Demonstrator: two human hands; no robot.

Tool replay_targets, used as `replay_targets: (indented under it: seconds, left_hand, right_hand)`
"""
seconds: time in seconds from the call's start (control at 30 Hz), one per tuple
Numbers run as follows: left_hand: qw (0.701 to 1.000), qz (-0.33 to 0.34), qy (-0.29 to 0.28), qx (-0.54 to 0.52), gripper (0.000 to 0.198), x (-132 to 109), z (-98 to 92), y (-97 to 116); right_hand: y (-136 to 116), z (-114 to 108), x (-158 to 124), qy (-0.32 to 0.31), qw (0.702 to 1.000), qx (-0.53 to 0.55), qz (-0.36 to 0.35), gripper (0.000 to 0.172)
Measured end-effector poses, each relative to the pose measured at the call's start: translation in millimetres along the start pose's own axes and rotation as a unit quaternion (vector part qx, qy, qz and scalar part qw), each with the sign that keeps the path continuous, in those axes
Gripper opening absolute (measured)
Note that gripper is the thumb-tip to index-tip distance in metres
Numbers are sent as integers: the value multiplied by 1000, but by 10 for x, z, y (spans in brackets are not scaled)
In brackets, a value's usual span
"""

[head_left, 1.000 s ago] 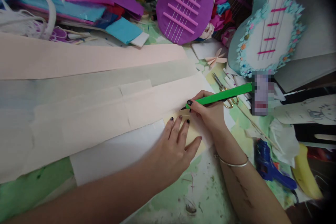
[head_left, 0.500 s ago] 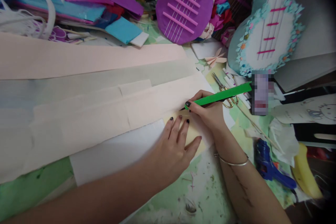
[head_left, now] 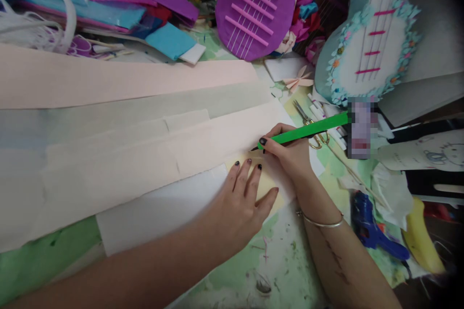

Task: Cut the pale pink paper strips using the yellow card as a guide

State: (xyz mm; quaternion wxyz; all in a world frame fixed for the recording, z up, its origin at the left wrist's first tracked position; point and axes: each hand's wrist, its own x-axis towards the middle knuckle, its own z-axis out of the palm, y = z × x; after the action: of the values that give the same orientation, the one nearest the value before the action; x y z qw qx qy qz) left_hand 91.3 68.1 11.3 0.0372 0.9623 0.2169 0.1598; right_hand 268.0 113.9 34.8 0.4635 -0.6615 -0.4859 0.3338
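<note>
Green pen-like tool, pinched in right hand, tip leftward, long axis toward upper right; left hand spread

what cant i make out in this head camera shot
All in the head view:
Scissors: partly hidden behind the green pen.
Yellow paper: partly covered by the left hand.
Teal guitar: neck cut off by the top edge.
Pixelated patch: mosaic hides what it is.
White printed item: small lettering, unreadable.
</note>
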Motion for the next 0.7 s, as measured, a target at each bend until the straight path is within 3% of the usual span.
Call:
replay_targets:
  seconds: [0.7]
  left_hand:
    - [1000,3,9,5,44,2,1,-1]
  right_hand:
    - [-12,2,9,6,1000,-8,-10,14]
